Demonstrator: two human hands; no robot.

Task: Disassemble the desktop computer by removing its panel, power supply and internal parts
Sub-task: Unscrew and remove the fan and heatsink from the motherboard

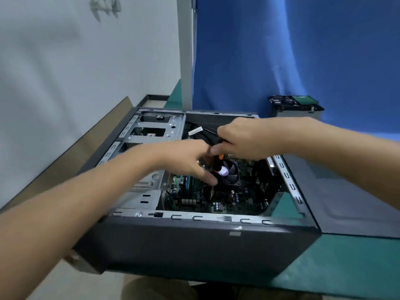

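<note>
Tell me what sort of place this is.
Likely an indoor repair or teardown bench: an opened desktop case lies on a green-topped table, the right hand grips a screwdriver over it, and a blue cloth backdrop hangs behind.

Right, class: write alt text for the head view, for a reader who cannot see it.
A person's right hand grips an orange-and-black screwdriver over the fan inside an open desktop case on a green table, while the left hand reaches in beside it.
</note>
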